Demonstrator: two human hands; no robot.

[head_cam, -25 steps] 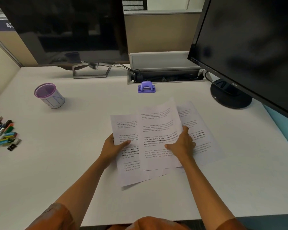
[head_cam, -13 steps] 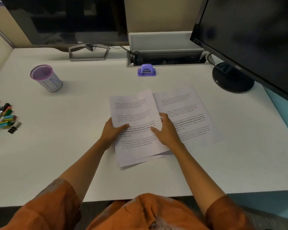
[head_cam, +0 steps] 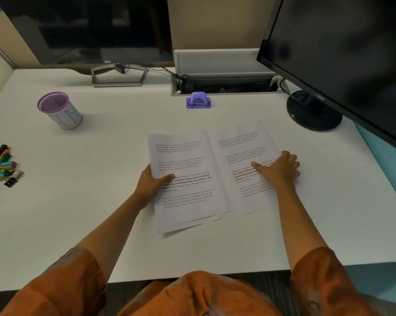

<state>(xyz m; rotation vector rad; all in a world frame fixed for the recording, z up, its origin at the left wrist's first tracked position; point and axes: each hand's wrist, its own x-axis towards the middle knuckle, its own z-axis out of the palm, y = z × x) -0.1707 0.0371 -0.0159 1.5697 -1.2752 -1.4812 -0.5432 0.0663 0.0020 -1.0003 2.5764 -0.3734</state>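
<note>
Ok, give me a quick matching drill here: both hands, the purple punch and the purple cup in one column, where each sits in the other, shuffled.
1. left hand
2. right hand
3. purple punch
4. purple cup

A. stands toward the left side of the desk
B. lies flat on the right sheet
C. grips the left stack at its edge, thumb on top
D. sits just in front of the cable tray

Pairs: 1-C, 2-B, 3-D, 4-A.

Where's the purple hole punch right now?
In the head view, the hole punch sits at the back middle of the desk, just in front of the cable tray, beyond the papers.
</note>
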